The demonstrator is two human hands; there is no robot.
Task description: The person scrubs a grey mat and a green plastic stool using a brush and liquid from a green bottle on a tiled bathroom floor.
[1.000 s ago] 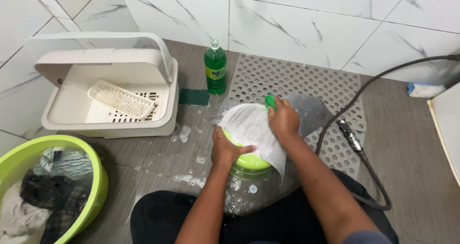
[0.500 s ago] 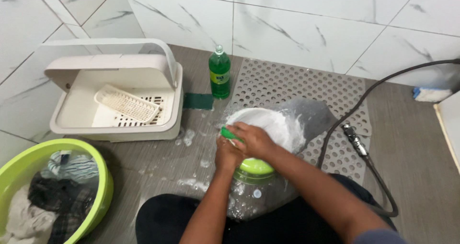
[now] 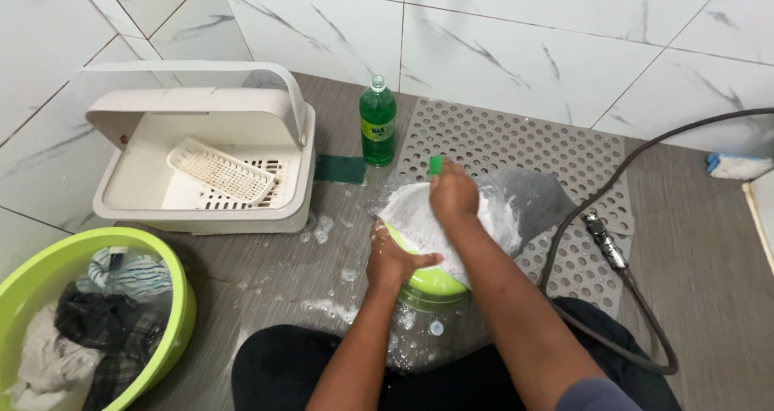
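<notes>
While the left hand [image 3: 393,259] clamps the near rim of the green bowl [image 3: 431,280] at about 7 o'clock, thumb hooked over the edge and fingers curled under it, the right hand [image 3: 453,195] is closed around a green scrubber [image 3: 435,165] whose tip pokes out past the knuckles at 12 o'clock. Both press on the white cloth [image 3: 419,217], soapy and stretched over the bowl, which sits on the floor [image 3: 266,278] in front of the knees, half on the grey mat [image 3: 500,141]

To scrub well here, I would judge the bowl must not rock: keep the left grip low and firm on the rim, and drive the scrubber in short strokes from 12 towards 6, so the cloth is pulled taut and not bunched. Foam lies on the floor from 9 to 7 o'clock of the bowl, so the base may slide; pressing straight down helps more than pushing sideways

A soap bottle [image 3: 377,122] stands at 11 o'clock, a green pad [image 3: 339,169] just left of it, a white rack [image 3: 205,157] at 10, a basin [image 3: 179,294] of clothes at 8, and a hose [image 3: 605,242] at 3
</notes>
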